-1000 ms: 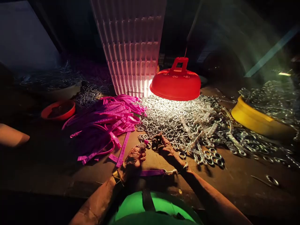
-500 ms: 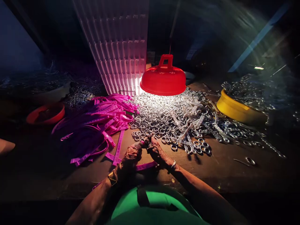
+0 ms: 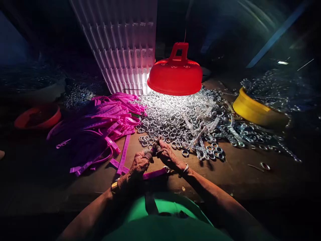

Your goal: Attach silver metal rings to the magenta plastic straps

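Note:
My left hand (image 3: 140,163) is closed, with dark wraps round its fingers. Its fingertips meet those of my right hand (image 3: 167,154), also wrapped and closed in a pinch. Whatever sits between them is too small and dark to make out. Below the hands lies a pink strap (image 3: 154,173) with a metal ring at its right end; its left part runs behind my left hand. Just beyond my fingertips spreads a heap of metal rings (image 3: 165,125). On the left is a pile of pink straps (image 3: 110,125), some with printed marks.
A red lamp shade (image 3: 175,76) hangs low over the rings. Behind stands a pale ribbed panel (image 3: 125,50). A yellow basin (image 3: 255,110) with chain-like strings stands right, a red bowl (image 3: 54,117) left. A loose ring (image 3: 265,166) lies on the brown table (image 3: 213,187).
The pink bit visible at my left fingertips before no longer shows clearly. My right hand has shifted slightly, uncovering the ring at the strap's end. The whole view has moved a little.

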A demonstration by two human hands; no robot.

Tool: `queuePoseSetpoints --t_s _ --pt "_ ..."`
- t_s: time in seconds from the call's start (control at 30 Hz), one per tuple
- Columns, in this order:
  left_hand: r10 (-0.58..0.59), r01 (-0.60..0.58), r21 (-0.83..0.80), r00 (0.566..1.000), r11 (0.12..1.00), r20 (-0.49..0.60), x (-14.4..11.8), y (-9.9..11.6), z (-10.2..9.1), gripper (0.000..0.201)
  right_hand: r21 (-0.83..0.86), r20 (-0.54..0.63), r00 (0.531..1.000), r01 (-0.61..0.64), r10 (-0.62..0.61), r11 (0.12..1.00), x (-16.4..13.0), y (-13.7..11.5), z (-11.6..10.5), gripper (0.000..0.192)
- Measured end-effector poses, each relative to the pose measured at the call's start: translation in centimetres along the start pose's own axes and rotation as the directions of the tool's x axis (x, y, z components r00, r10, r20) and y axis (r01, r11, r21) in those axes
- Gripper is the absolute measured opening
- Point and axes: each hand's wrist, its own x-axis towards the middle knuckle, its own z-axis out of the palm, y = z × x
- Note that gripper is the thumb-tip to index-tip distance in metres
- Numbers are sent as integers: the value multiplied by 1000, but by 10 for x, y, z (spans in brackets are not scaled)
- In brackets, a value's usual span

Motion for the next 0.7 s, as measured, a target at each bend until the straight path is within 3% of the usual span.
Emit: queuePoseSetpoints --t_s 0.1,0.2,0.27,0.43,0.53,0.7 --pt "-110 110 75 994 991 3 -17 30 7 16 -153 130 984 142 -123 978 -6 -11 -10 20" --pt "-194 185 147 980 972 47 -35 58 12 20 -227 246 968 102 -44 969 -25 -30 -13 31" --pt "-231 200 263 969 944 93 -44 65 12 27 -247 282 959 53 20 967 -45 -40 -11 34" --pt "-306 184 390 910 902 280 -66 45 9 42 -337 305 952 84 24 938 -94 -54 -2 37" --pt "-334 208 356 879 911 341 -81 31 11 53 -298 323 935 -47 147 953 -109 -62 -1 41" --pt "-219 101 293 889 951 403 -99 22 12 54 -153 241 934 -230 262 961 -116 -67 6 38"
